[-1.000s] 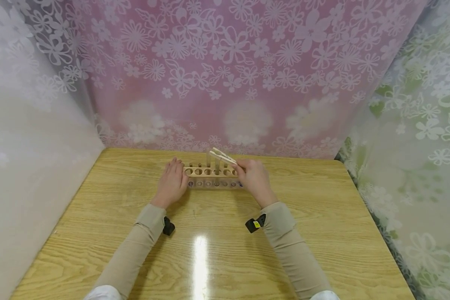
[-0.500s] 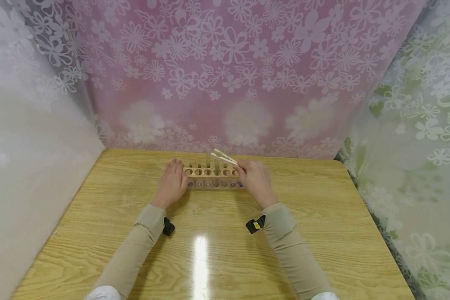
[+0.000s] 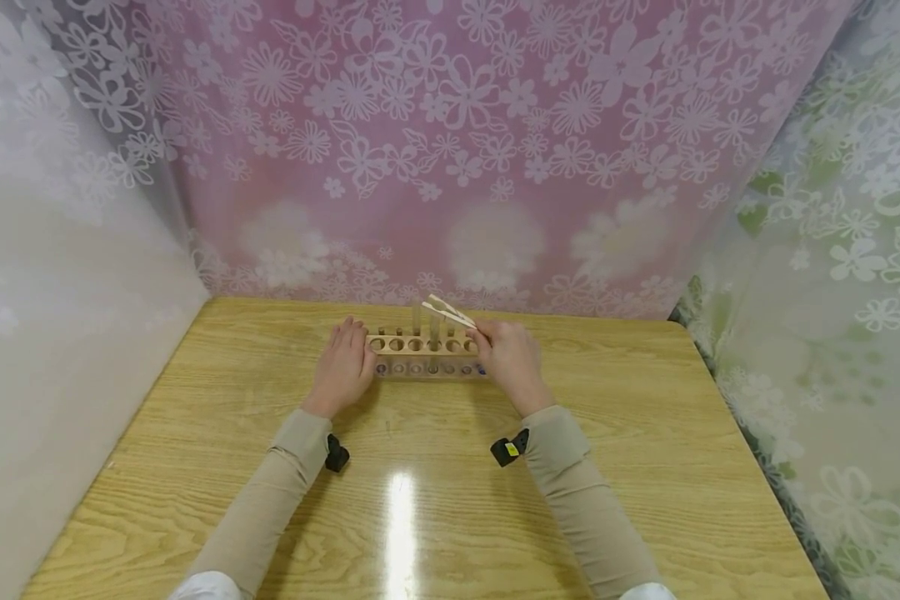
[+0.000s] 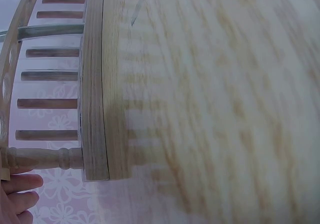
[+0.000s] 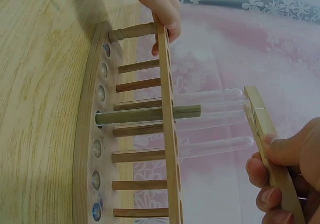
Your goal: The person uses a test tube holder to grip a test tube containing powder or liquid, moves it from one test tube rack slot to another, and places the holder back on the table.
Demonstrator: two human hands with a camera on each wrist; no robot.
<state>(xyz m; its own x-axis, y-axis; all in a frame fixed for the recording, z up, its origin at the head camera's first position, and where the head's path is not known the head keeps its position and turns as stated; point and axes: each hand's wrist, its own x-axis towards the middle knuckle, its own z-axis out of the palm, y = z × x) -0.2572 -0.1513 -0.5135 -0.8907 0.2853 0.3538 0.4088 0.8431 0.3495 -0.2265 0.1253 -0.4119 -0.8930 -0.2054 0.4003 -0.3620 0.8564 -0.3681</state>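
A wooden test tube rack stands near the back of the table. My left hand grips its left end; in the right wrist view that hand's thumb and fingers lie about the top bar. My right hand holds a wooden test tube clamp over the rack. An upright test tube with greyish-green contents stands in a middle hole. The clamp's forked end is at this tube's mouth; whether it grips the glass I cannot tell. Clear tubes with rounded ends up, like this one, sit on pegs beside it.
Several wooden pegs line the rack's back. The wood-grain table reaches toward me, with a bright light streak on it. A pink flowered curtain hangs behind, and pale sheets close off both sides.
The clamp's tips have shifted very slightly to the right. Both hands and the rack stay in place.
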